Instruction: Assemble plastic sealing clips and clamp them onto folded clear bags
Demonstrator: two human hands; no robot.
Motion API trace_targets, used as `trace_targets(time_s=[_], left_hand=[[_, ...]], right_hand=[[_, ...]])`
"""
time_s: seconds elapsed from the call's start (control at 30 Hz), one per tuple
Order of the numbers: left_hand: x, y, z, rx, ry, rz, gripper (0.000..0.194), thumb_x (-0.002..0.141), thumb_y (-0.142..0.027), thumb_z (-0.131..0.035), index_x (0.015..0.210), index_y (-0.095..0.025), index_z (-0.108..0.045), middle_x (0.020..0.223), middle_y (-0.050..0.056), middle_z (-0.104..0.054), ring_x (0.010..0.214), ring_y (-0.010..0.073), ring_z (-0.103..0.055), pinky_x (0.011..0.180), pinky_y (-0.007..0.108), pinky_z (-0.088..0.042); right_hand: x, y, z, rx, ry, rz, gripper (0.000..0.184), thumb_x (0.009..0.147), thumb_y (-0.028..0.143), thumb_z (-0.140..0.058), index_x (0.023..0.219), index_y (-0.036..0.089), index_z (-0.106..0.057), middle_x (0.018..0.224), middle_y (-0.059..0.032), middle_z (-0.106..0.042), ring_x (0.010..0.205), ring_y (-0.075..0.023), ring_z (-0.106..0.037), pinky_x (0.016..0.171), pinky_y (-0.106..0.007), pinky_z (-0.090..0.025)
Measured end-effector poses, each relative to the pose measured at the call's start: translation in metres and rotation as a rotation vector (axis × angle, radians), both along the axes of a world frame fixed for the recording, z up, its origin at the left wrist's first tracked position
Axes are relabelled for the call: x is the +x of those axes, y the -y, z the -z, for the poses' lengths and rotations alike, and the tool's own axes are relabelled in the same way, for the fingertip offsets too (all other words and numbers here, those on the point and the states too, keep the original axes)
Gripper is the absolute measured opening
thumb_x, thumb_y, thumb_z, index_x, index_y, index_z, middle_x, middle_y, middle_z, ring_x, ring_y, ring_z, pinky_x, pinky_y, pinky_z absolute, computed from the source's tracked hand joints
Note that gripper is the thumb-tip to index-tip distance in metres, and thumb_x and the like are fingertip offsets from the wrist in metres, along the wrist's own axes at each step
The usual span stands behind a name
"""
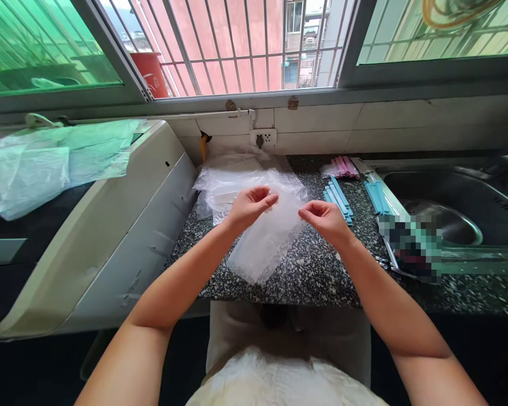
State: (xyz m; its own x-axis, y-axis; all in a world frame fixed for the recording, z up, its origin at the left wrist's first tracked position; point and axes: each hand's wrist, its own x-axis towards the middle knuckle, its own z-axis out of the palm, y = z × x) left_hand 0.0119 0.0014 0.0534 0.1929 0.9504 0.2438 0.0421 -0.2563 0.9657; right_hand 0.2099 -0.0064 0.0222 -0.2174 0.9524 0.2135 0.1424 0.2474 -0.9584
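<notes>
A clear plastic bag (266, 248) hangs slanted over the speckled countertop (317, 270), its lower corner toward me. My left hand (252, 206) is closed in a pinch at the bag's upper left part. Thumb and finger of my right hand (325, 221) pinch the bag's upper right edge. Behind my left hand lies a pile of clear plastic bags and wrapping (226, 175). Several blue plastic strips (337, 198) lie just beyond my right hand, with a bundle of pink strips (345, 167) farther back.
On the right is a sink (432, 186), with more blue strips (376, 196) and a blurred-out object (415, 245) at its near left edge. A white appliance (144, 237) draped with plastic sheeting (59, 163) borders the left. A wall socket (263, 137) is at the back under the barred window.
</notes>
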Motion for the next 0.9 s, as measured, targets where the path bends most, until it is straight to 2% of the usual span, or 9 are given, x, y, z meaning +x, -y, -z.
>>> trace_targets(time_s=[0.17,0.47,0.6,0.77,0.9], left_hand=[[0.0009,-0.0007,0.0004,-0.034,0.049,-0.034,0.037,0.063,-0.051,-0.071,0.063,-0.014,-0.063,0.057,0.001,-0.06,0.049,0.0063,-0.048,0.047,0.02,-0.038],[0.0042,0.0,0.0032,-0.045,0.11,-0.154,0.03,0.06,-0.039,-0.076,0.055,-0.014,-0.059,0.049,-0.003,-0.053,0.045,0.0044,-0.043,0.045,0.019,-0.033],[0.0059,0.0013,0.0041,-0.023,0.101,-0.181,0.033,0.062,-0.039,-0.075,0.052,-0.015,-0.054,0.046,-0.004,-0.046,0.044,0.0045,-0.038,0.043,0.021,-0.028],[0.0069,0.0018,0.0065,0.013,0.089,-0.177,0.04,0.059,-0.046,-0.076,0.051,-0.016,-0.049,0.045,-0.006,-0.04,0.044,0.0043,-0.032,0.043,0.022,-0.022],[0.0036,0.0011,0.009,-0.031,0.071,-0.099,0.042,0.059,-0.052,-0.073,0.055,-0.017,-0.051,0.046,-0.005,-0.041,0.044,0.005,-0.034,0.043,0.022,-0.023]], right_hand=[[-0.0001,-0.0002,0.0011,0.027,0.008,-0.025,0.03,0.068,0.044,-0.064,0.059,0.017,-0.054,0.057,0.0023,-0.049,0.056,-0.0085,-0.041,0.052,-0.024,-0.033],[-0.0016,-0.0024,0.0062,0.063,0.024,-0.038,0.035,0.067,0.05,-0.067,0.071,0.016,-0.058,0.061,0.0017,-0.05,0.057,-0.0098,-0.042,0.052,-0.024,-0.033],[-0.0011,-0.0031,0.008,0.074,0.029,-0.04,0.032,0.068,0.047,-0.066,0.069,0.017,-0.056,0.061,0.0018,-0.048,0.057,-0.0098,-0.041,0.052,-0.025,-0.033],[-0.0003,-0.0022,0.0062,0.087,0.036,-0.044,0.024,0.072,0.039,-0.061,0.067,0.017,-0.057,0.061,0.0011,-0.05,0.058,-0.0099,-0.042,0.054,-0.026,-0.033],[0.0012,-0.0024,0.003,0.057,0.021,-0.065,0.022,0.071,0.037,-0.06,0.065,0.017,-0.057,0.061,0.0011,-0.05,0.058,-0.0099,-0.042,0.055,-0.026,-0.034]])
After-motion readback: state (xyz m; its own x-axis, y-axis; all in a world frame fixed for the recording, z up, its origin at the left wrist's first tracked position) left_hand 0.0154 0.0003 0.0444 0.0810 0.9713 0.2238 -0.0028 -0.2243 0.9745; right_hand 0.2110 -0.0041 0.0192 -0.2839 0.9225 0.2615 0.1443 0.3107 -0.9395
